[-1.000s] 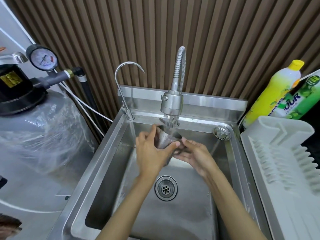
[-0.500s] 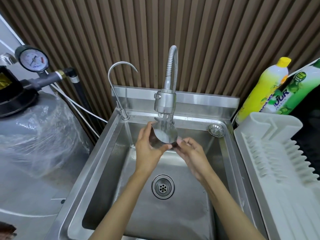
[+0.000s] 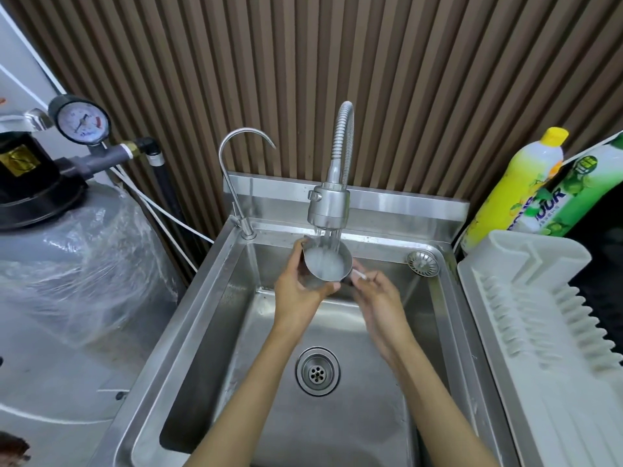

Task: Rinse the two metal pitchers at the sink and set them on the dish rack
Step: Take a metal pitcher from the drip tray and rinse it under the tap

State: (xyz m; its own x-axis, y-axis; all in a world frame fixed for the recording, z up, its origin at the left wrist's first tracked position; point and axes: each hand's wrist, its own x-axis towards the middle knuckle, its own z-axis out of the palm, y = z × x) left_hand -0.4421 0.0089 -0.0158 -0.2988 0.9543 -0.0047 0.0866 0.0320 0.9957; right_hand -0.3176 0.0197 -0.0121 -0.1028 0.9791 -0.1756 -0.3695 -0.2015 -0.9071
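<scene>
A small metal pitcher (image 3: 326, 262) is held under the running spray faucet (image 3: 328, 205), its mouth tilted toward me and foamy water inside. My left hand (image 3: 298, 288) wraps around the pitcher's body from the left. My right hand (image 3: 376, 296) grips the pitcher's handle on its right side. Both hands are over the back of the steel sink (image 3: 209, 298). The white plastic dish rack (image 3: 539, 318) stands to the right of the sink, with nothing on its ribs. A second pitcher is not in view.
A thin gooseneck tap (image 3: 236, 183) stands at the sink's back left. The drain (image 3: 317, 370) lies mid-basin, an overflow strainer (image 3: 423, 262) at the back right. Yellow and green detergent bottles (image 3: 515, 187) stand behind the rack. A grey filter tank with a gauge (image 3: 82, 121) is at left.
The pitcher has turned from side-on to mouth toward me and has filled with water from the faucet. Both hands stay on it in nearly the same spot.
</scene>
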